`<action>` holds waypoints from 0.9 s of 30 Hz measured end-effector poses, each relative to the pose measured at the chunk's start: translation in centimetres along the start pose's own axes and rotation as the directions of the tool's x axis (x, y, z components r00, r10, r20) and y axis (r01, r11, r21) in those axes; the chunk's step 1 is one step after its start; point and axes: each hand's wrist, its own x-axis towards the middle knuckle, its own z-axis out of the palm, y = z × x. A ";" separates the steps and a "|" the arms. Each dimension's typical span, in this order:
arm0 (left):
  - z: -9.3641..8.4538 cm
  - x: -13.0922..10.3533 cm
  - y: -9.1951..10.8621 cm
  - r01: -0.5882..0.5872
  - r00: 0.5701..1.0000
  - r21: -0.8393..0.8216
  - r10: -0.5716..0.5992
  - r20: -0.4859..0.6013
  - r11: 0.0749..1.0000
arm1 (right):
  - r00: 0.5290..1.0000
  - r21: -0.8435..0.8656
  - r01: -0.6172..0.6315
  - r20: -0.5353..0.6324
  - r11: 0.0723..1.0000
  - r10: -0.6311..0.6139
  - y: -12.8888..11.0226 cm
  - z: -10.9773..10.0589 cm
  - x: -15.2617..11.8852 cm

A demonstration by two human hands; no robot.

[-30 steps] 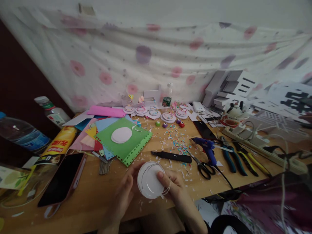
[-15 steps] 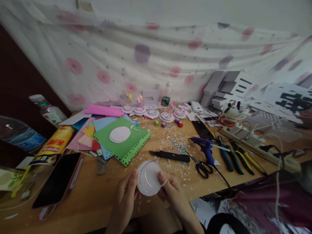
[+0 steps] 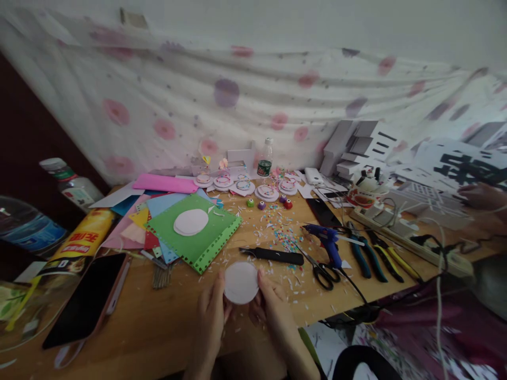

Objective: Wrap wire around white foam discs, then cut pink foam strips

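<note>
A round white paper disc is held up over the table's front part, its plain face showing. My left hand pinches its left edge, thumb near the rim. The right edge is gripped between the thumb and fingers of my right hand. Just beyond the disc lies a black craft knife. Green sheets with white ovals on top lie further left. Black scissors and a blue glue gun rest to the right.
Pliers and a power strip lie at right. A phone and bottles stand or lie at left. Decorated white discs line the back, near a small bottle. Another person's hand shows at far right.
The wire ring seen on the disc is no longer visible, and the disc now shows a plain face. Both hands still hold its edges. The view has shifted slightly.
</note>
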 end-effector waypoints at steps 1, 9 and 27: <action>0.0 0.0 0.1 0.005 1.000 -0.010 -0.005 -0.006 1.000 | 1.000 -0.003 0.010 0.010 1.000 -0.010 0.0 -0.2 0.0; -0.2 -0.5 0.4 0.045 0.997 -0.036 -0.043 0.060 0.998 | 0.996 0.033 0.056 0.071 0.998 -0.058 -0.9 -0.5 -1.3; 0.2 -3.0 0.6 -0.218 0.950 0.011 0.209 0.234 0.976 | 0.989 0.137 0.008 0.147 0.991 -0.028 -2.5 0.2 -3.7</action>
